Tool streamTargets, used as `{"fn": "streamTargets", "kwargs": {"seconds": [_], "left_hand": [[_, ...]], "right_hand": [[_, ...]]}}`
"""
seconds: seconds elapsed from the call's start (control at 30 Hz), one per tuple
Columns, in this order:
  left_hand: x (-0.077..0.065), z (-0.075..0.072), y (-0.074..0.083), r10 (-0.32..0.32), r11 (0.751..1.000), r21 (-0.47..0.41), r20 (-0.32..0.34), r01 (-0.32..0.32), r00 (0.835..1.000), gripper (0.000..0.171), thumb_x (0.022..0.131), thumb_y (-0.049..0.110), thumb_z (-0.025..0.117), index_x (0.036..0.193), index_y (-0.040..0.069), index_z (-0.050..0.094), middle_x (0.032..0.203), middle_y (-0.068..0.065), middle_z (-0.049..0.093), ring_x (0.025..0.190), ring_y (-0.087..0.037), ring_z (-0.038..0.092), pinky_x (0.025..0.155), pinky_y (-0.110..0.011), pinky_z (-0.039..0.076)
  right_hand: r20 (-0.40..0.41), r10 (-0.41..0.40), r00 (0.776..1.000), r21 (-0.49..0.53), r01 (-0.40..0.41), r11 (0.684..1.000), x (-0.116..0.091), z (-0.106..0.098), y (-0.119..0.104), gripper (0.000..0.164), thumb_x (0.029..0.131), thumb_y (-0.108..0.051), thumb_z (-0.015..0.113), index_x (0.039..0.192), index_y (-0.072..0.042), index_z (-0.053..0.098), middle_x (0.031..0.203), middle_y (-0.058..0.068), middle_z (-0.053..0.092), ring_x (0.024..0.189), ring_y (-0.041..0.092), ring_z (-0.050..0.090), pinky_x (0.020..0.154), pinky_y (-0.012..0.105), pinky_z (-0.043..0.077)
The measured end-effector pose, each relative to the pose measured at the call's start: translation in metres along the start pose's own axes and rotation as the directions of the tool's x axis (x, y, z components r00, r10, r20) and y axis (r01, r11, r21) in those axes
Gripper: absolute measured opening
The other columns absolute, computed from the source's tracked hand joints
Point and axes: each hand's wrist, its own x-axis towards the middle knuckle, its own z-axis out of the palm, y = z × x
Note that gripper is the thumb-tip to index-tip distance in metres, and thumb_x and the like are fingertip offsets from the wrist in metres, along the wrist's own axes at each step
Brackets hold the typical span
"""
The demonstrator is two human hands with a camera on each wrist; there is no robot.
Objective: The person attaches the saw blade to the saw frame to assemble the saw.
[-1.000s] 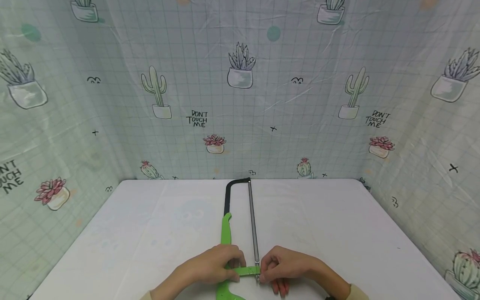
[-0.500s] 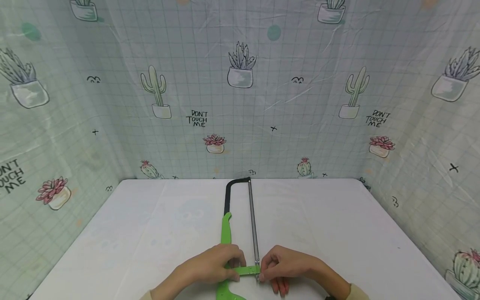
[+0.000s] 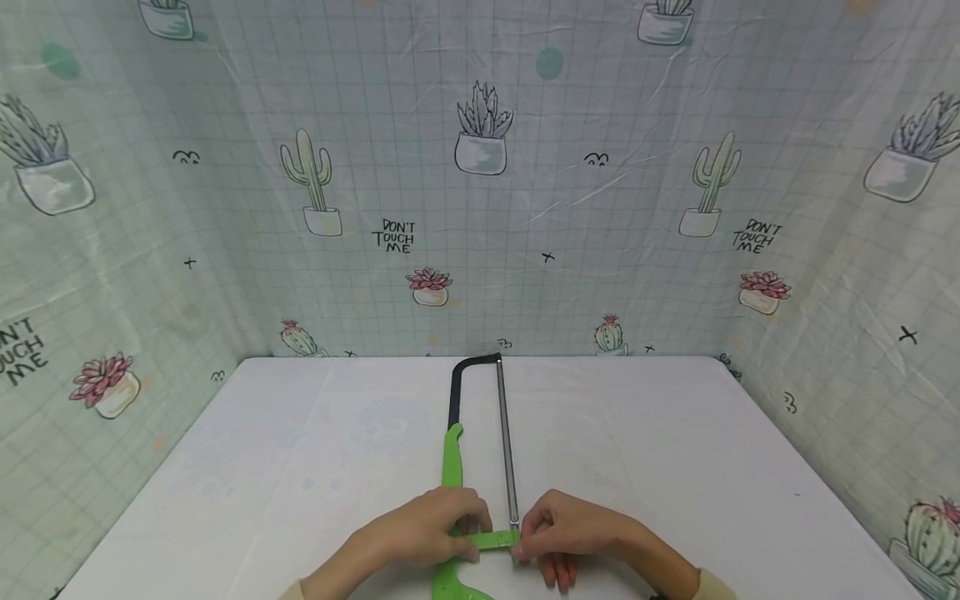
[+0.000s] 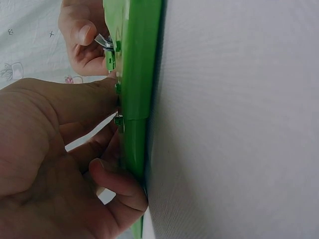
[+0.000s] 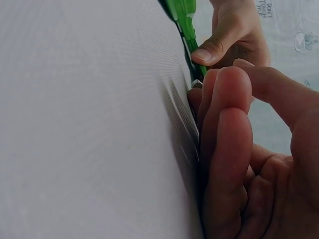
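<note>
A hacksaw with a green handle and a black front bow lies flat on the white table, its silvery blade running along the right side. My left hand grips the green frame, with thumb and fingers around where the short green crosspiece branches off. At that crosspiece's outer end, the thumb and fingers of my right hand pinch the small metal wing nut. In the right wrist view, the right fingers mostly hide the nut, and its other fingers rest by the tabletop.
The white table extends around the saw on both sides. A pale curtain printed with potted cacti stands behind it and along the left and right sides.
My right thumb has shifted slightly at the wing nut, now lying a little further over the crosspiece's end. The left hand and the hacksaw have stayed in place.
</note>
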Motion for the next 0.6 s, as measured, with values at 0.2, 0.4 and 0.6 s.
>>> {"fn": "streamTargets", "kwargs": {"seconds": [0.2, 0.4, 0.6], "left_hand": [[0.0003, -0.0004, -0.0003, 0.0, 1.0, 0.004, -0.003, 0.0, 1.0, 0.018, 0.088, 0.026, 0.081, 0.104, 0.027, 0.072, 0.095, 0.021, 0.06, 0.087, 0.006, 0.053, 0.08, -0.019, 0.048], [0.0, -0.0006, 0.0003, -0.01, 1.0, 0.006, -0.002, 0.01, 1.0, 0.018, 0.088, 0.026, 0.08, 0.103, 0.028, 0.072, 0.095, 0.021, 0.06, 0.088, 0.006, 0.053, 0.081, -0.019, 0.048], [0.0005, -0.0002, -0.0007, -0.006, 1.0, 0.007, -0.003, 0.006, 1.0, 0.018, 0.088, 0.026, 0.08, 0.103, 0.028, 0.071, 0.095, 0.021, 0.06, 0.088, 0.006, 0.053, 0.081, -0.019, 0.048]], "right_hand": [[-0.002, 0.008, 1.0, -0.005, -0.008, 1.0, 0.0009, -0.0003, -0.0004, 0.044, 0.095, -0.028, 0.07, 0.088, 0.015, 0.062, 0.055, -0.006, 0.064, 0.044, 0.0, 0.057, 0.043, 0.015, 0.044], [-0.01, 0.003, 1.0, -0.011, -0.004, 1.0, 0.001, -0.0003, -0.0005, 0.04, 0.095, -0.027, 0.07, 0.085, 0.011, 0.064, 0.056, -0.006, 0.063, 0.044, 0.001, 0.057, 0.042, 0.015, 0.043], [-0.005, 0.0, 1.0, -0.007, 0.0, 1.0, 0.0017, -0.0003, 0.0015, 0.041, 0.095, -0.025, 0.069, 0.087, 0.014, 0.063, 0.056, -0.006, 0.063, 0.044, 0.001, 0.058, 0.042, 0.016, 0.043]]}}
